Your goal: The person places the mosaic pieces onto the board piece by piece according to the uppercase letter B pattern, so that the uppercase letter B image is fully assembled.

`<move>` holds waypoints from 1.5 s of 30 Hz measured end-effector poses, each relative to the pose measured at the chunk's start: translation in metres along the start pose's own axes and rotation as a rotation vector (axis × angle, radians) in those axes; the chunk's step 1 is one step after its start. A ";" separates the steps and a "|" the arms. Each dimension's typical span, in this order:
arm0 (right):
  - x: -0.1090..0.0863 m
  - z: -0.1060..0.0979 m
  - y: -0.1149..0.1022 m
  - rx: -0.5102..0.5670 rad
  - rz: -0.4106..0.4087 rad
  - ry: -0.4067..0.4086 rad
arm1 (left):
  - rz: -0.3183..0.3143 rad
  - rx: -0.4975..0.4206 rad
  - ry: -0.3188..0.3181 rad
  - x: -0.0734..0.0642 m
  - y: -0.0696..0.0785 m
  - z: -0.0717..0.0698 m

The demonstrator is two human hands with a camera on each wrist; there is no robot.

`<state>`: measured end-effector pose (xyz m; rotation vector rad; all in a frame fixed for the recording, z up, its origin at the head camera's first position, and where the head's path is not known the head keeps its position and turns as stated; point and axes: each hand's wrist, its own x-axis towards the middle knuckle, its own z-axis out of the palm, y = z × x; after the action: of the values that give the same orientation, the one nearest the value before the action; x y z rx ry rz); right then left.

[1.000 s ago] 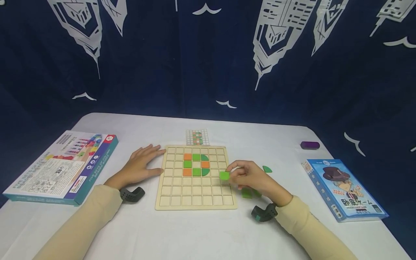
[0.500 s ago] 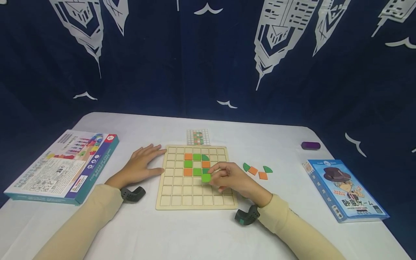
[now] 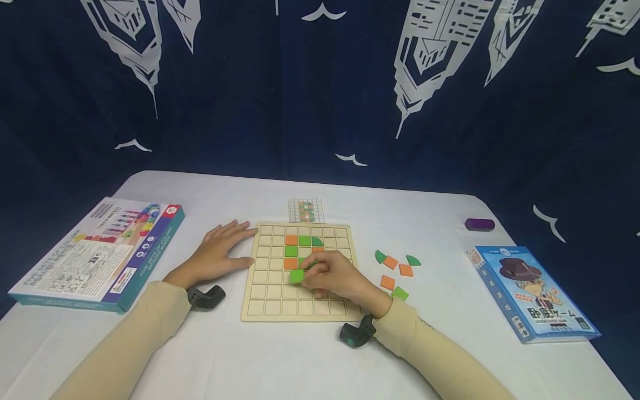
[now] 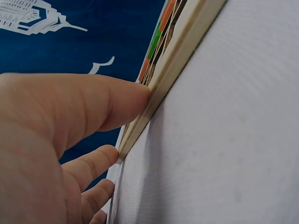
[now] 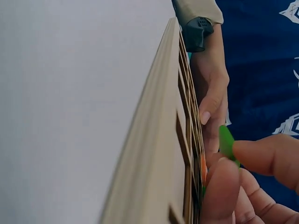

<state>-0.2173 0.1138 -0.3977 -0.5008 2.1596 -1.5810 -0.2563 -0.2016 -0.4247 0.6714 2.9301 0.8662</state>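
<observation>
A wooden grid board [image 3: 265, 307] lies mid-table, with orange squares, green squares and dark green rounded pieces set in its upper cells. My right hand [image 3: 337, 278] pinches a light green square tile [image 3: 296, 276] between thumb and finger, over the cell row below the orange square [image 3: 291, 263]. In the right wrist view the tile [image 5: 227, 141] is tilted on edge, apart from the board. Some of the placed pieces are hidden behind the right hand. My left hand [image 3: 214, 255] lies with fingers spread, its thumb and fingertips touching the board's left edge, as the left wrist view also shows.
A small pattern card [image 3: 306, 210] lies behind the board. Loose orange and green pieces, such as an orange square [image 3: 388, 282], lie to its right. A large game box [image 3: 95, 255] is at left; a blue box [image 3: 532, 291] and a purple object [image 3: 479, 224] are at right.
My right hand has carried the green square leftward from the board's right edge to over its middle columns, uncovering loose pieces on the table. The left hand has stayed put.
</observation>
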 end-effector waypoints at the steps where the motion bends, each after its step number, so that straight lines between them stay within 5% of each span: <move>1: 0.001 0.001 -0.001 -0.031 -0.007 0.007 | 0.000 0.001 0.000 0.000 0.000 0.000; 9: 0.008 0.010 -0.006 -0.182 -0.034 0.046 | 0.006 0.002 -0.002 0.001 0.000 -0.001; 26: 0.015 0.012 -0.007 -0.279 -0.038 0.034 | 0.007 0.004 -0.005 0.001 -0.001 -0.001; 45: 0.014 0.008 -0.004 -0.217 -0.011 -0.025 | 0.001 0.002 -0.001 0.001 -0.002 0.001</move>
<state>-0.2250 0.0991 -0.3974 -0.5972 2.3256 -1.3447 -0.2579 -0.2023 -0.4265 0.6727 2.9303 0.8619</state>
